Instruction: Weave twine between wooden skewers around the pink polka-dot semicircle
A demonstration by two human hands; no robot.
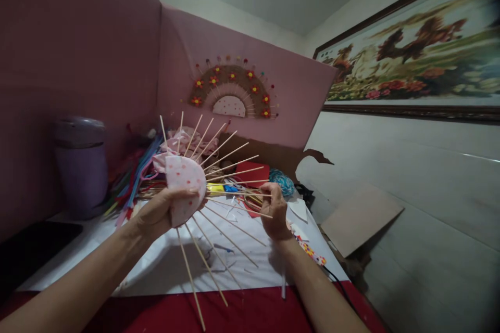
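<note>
The left hand (pixel 154 213) pinches the dotted half-disc (pixel 185 182) between thumb on its face and fingers behind, holding it above the worktop (pixel 148 278). The thumb and fingers of the right hand (pixel 275 208) look closed on the outer end of one thin stick (pixel 234 193) in the fan around the curved edge. A firm hold low on the half-disc seems best, with only a light touch at the stick's tip, since a long stick works as a lever and could twist loose at its root. Small nudges in the plane of the fan would even the gaps (the lower ones look wider) without bending anything.

White sheeting covers the worktop, with red cloth (pixel 253 312) at the near edge. Blue yarn (pixel 282 182) lies beyond the right hand, and a lidded purple container (pixel 84 171) stands at the left. Behind, a pink panel (pixel 292 83) bears a flowered arch (pixel 233 76); a framed horse picture (pixel 414 57) hangs on the right wall.
</note>
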